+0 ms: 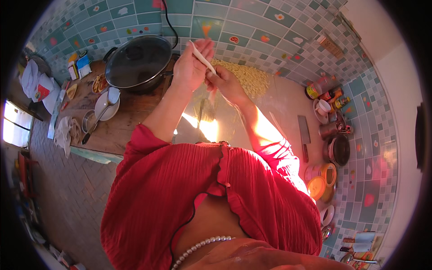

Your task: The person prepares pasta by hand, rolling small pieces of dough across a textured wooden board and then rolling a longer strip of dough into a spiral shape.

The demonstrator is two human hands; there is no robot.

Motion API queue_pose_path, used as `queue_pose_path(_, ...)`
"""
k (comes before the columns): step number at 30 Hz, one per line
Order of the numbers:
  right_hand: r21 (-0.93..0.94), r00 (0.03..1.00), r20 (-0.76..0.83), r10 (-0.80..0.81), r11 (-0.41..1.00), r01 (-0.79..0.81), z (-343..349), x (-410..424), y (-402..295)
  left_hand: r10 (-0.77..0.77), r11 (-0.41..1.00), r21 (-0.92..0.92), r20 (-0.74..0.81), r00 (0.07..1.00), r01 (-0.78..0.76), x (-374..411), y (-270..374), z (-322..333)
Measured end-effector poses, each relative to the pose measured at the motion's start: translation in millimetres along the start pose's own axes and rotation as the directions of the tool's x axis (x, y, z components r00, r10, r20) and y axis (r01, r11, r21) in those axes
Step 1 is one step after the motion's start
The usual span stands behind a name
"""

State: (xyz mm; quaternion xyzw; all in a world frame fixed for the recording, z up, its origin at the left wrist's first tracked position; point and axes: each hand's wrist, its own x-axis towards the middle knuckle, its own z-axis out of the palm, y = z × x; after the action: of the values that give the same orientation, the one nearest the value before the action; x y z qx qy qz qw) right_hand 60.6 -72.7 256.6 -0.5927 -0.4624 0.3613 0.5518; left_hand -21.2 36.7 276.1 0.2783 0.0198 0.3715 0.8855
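Note:
A thin strip of pale dough point(203, 60) stretches between my hands above the counter. One end lies across the palm of my left hand point(194, 64), whose fingers are spread. My right hand point(224, 81) pinches the strip's other end between thumb and fingers. Behind my right hand, many small pale dough pieces point(249, 77) are spread over the counter by the tiled wall. Something blurred and pale hangs or falls below my right hand; I cannot tell what it is.
A lidded black electric pan point(139, 62) stands on the wooden table point(130, 108) at left, near a white bowl point(111, 113) with a ladle. A cleaver point(303, 130) lies at right, before bottles point(320, 87), pots point(339, 150) and an orange lid point(316, 188).

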Motion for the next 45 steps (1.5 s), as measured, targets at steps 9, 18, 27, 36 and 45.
queue_pose_path(9, -0.582, 0.939, 0.148, -0.310, 0.741, 0.336, 16.9, 11.9, -15.4, -0.181, 0.973, -0.133, 0.066, 0.981, 0.188, -22.2, -20.4, -38.3)
queue_pose_path(18, -0.682, 0.639, -0.195, -0.744, 0.571, 0.457, 46.1, 48.9, 12.2, 0.062, 0.996, -0.067, 0.090, 0.994, -0.056, -18.2, -19.8, -12.2)
queue_pose_path(27, -0.631, 0.683, -0.255, -0.684, 0.653, 0.418, 4.6, 61.9, -6.5, 0.025, 0.997, 0.063, 0.269, 0.963, -0.044, -34.3, -20.9, 17.7)
queue_pose_path(36, -0.860, 0.762, -0.096, -0.641, 0.439, 0.261, 1.1, 57.3, -18.1, -0.059, 0.997, -0.035, 0.239, 0.969, 0.069, -29.0, -25.7, -1.1)
queue_pose_path(45, -0.094, 0.816, -0.326, -0.477, 0.876, 0.474, -7.2, 39.1, 2.4, 0.029, 0.974, -0.227, 0.079, 0.996, -0.010, -21.9, 3.3, 11.3)
